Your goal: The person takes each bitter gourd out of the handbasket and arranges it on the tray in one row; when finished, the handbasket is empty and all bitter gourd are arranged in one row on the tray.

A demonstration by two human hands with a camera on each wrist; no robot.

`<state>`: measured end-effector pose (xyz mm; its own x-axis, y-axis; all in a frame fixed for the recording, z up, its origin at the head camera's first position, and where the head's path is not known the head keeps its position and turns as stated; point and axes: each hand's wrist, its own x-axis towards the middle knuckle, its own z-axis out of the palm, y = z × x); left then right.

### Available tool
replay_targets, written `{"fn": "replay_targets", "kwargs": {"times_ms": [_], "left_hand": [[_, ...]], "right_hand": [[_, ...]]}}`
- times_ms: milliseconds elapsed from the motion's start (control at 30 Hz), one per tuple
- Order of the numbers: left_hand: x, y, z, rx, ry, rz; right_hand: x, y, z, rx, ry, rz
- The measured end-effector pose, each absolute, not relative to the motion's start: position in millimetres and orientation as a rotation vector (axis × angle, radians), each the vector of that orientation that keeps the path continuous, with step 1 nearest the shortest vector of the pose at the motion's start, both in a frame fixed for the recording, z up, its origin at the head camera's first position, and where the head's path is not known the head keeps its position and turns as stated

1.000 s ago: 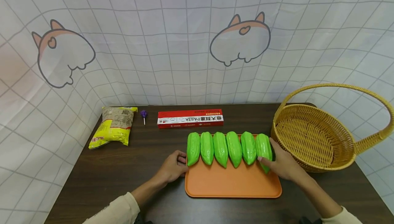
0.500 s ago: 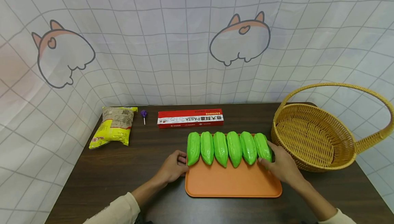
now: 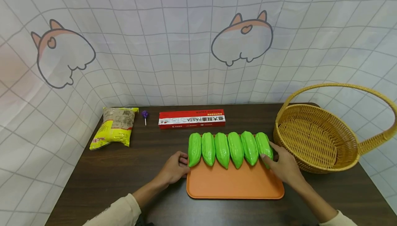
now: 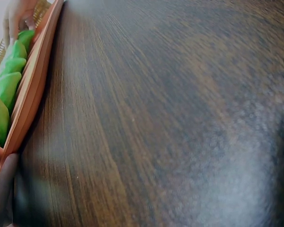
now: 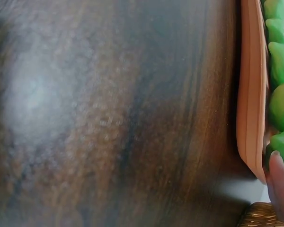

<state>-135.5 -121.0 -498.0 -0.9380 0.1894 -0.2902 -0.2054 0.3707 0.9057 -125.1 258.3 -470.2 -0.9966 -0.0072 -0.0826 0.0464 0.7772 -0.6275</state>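
Note:
Several glossy green bitter melons lie side by side in a row along the far half of an orange tray (image 3: 232,186) in the head view. At the right end of the row, my right hand (image 3: 286,165) holds the last bitter melon (image 3: 263,145), its thumb on the near side and fingers on the right side. In the right wrist view, one digit touches that bitter melon (image 5: 282,144). My left hand (image 3: 173,169) grips the tray's left rim beside the leftmost bitter melon (image 3: 194,150). The left wrist view shows its digits on both sides of the rim.
A wicker basket (image 3: 307,138) with a tall handle stands just right of the tray. Behind the tray lies a red and white pasta box (image 3: 192,119). Further left are a purple lollipop (image 3: 144,115) and a yellow bag (image 3: 114,127). A gridded white curtain hangs behind the table.
The rightmost bitter melon has shifted up and left against its neighbour, with my right hand following. The neighbouring bitter melon has moved slightly away from me. My left hand has stayed on the tray.

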Motion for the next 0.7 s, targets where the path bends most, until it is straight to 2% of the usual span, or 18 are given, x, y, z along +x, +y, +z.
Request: {"fn": "replay_targets", "kwargs": {"times_ms": [700], "left_hand": [[-131.6,-125.3,-497.1,-0.022,2.301,1.603]], "right_hand": [[-121.8,256.9,-462.9,0.083,2.847,-0.993]]}}
